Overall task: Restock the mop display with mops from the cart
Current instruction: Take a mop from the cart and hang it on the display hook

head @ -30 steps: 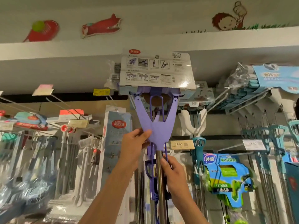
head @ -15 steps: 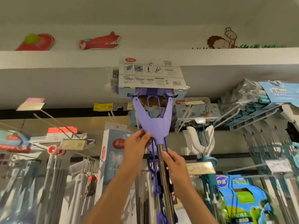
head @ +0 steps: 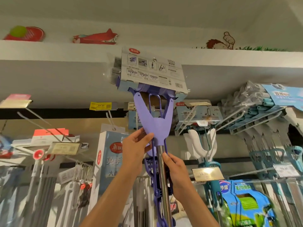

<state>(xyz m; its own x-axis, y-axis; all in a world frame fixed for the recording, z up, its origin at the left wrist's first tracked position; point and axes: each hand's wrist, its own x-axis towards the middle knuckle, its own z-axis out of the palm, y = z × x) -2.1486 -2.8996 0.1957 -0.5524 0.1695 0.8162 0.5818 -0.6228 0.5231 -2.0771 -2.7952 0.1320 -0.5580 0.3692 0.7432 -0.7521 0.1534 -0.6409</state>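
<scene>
Purple sponge mop [head: 156, 126] stands raised head-up in front of the display wall [head: 246, 128], its forked yoke spreading up to a head wrapped in a printed cardboard sleeve [head: 151, 69] that tilts down to the right just under the grey ledge [head: 49, 76]. A shiny metal pole [head: 164, 185] runs down from the yoke to the bottom edge of the view. Hanging mops fill the wall on both sides: grey-handled ones at the left, a white-forked teal mop [head: 203, 145] just to the right, teal stock further right. The left hand [head: 133, 149] grips the base of the purple yoke, thumb laid across its front. The right hand [head: 174, 167] is clamped round the pole just below, fingers wrapped behind it. A yellow price tag [head: 100, 106] hangs under the ledge, left of the mop head.
</scene>
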